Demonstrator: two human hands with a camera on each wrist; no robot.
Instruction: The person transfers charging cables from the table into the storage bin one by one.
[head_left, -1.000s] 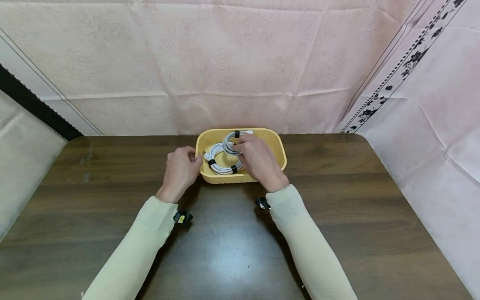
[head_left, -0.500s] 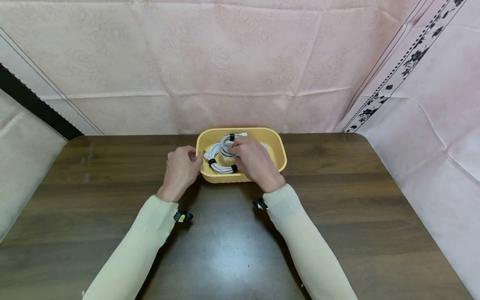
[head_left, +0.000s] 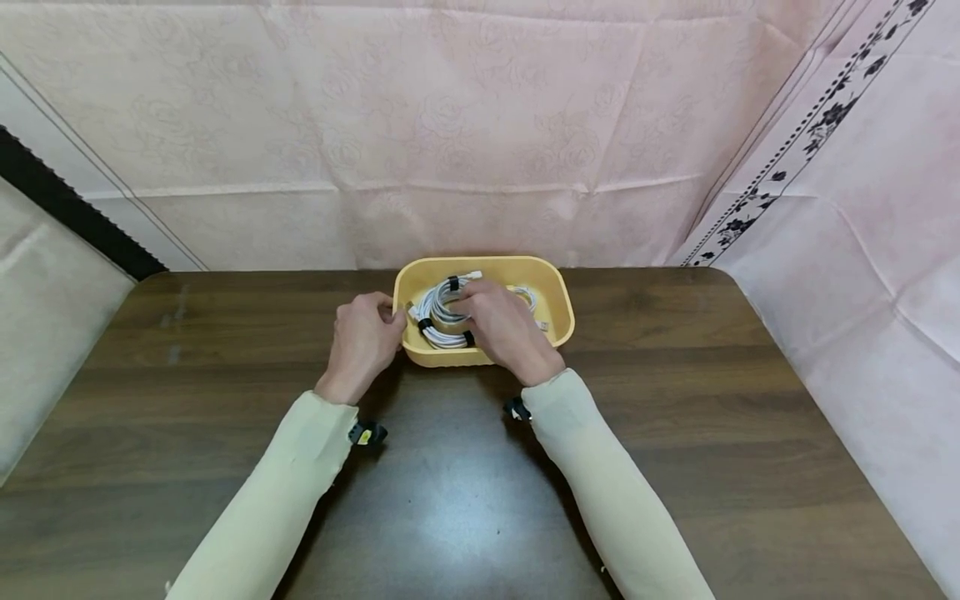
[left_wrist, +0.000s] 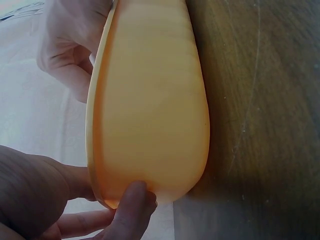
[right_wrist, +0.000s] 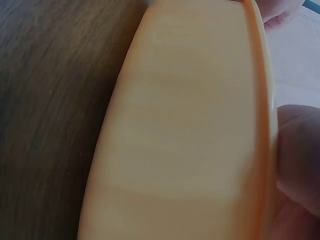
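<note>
A yellow plastic basket [head_left: 551,312] stands at the table's far edge. My left hand [head_left: 365,340] pinches its left end; in the left wrist view the thumb [left_wrist: 132,205] presses the outer wall and fingers lie over the rim. Inside, my right hand [head_left: 504,325] holds a coiled white cable [head_left: 442,293] with a black strap. That coil overlaps another white cable coil [head_left: 447,340] with black straps on the basket's left side. Part of a further white cable [head_left: 528,296] shows right of my right hand, which covers the rest. My right fingertips are partly hidden among the cables.
The brown wooden table [head_left: 450,483] extends in front and to both sides of the basket. A pale patterned cloth [head_left: 465,150] hangs right behind it, with more cloth at both sides.
My right hand has moved left and slightly down with the held cable coil, which now lies further over the left coil. More cable shows at the right. My left hand has stayed put.
</note>
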